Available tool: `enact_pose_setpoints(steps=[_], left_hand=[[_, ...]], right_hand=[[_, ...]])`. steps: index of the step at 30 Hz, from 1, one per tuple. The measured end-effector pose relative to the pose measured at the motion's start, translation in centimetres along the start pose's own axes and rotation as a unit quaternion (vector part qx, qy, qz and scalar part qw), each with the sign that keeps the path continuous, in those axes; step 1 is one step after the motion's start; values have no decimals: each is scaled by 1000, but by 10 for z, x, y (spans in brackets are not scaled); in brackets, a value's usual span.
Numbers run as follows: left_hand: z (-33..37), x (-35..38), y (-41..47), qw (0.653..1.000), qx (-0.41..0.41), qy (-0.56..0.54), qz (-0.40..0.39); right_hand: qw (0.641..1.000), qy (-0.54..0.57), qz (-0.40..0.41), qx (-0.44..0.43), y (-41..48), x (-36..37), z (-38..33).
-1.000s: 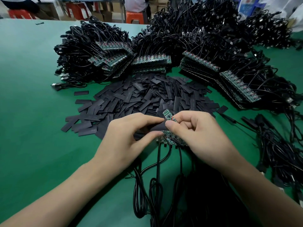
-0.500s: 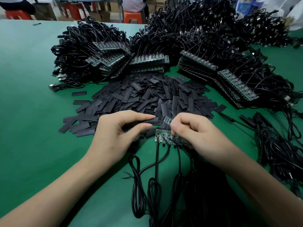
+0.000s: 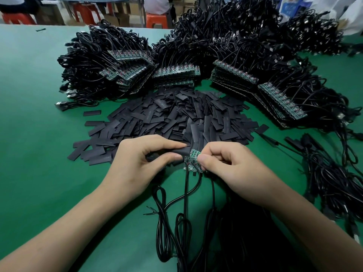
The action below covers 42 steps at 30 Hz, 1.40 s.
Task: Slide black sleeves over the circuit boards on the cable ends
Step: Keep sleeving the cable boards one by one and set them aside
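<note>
Behind the pile of loose sleeves (image 3: 172,118), heaped cable bundles (image 3: 235,46) crowd the green table (image 3: 39,134). At the pile's near edge, the left hand (image 3: 137,165) pinches one flat black sleeve (image 3: 181,151). The right hand (image 3: 235,169) pinches a small green circuit board (image 3: 195,154), thumb half covering it, just beside the sleeve's end.

A green table (image 3: 29,134) carries a central heap of black sleeves (image 3: 167,118), with cable bundles (image 3: 225,46) piled behind.

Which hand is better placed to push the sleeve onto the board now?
The left hand: it pinches the flat black sleeve just beside the small green circuit board, which the right hand pinches.
</note>
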<state>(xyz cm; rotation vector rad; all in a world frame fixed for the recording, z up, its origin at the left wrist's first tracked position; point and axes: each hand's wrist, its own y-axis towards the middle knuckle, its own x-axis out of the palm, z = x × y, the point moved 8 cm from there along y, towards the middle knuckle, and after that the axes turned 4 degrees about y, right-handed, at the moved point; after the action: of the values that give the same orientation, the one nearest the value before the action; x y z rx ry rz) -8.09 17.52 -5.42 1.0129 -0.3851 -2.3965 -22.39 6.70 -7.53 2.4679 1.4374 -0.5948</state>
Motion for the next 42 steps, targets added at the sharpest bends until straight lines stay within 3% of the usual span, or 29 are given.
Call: enact_pose_setpoints(steps=[9,19,26,32,38,42], left_hand=[[11,2,2,994,65,52,-63],[10,6,-2,994,65,64,-62],[22,9,-4,990,109,52,-72],[22,-1,-2,996,85,39,-4],[21,-2,-3,998,67,18,8],[24,6,-4,996,79,-15,-30]], right_hand=[[999,-31,2,18,0,-2,0],[996,-79,-15,24,-3,1,-6],[996,-83,-29,-1,-3,8,-10],[998,59,-5,20,0,-3,0],[995,91,-15,30,2,0,4],[996,84,-22,29,1,4,4]])
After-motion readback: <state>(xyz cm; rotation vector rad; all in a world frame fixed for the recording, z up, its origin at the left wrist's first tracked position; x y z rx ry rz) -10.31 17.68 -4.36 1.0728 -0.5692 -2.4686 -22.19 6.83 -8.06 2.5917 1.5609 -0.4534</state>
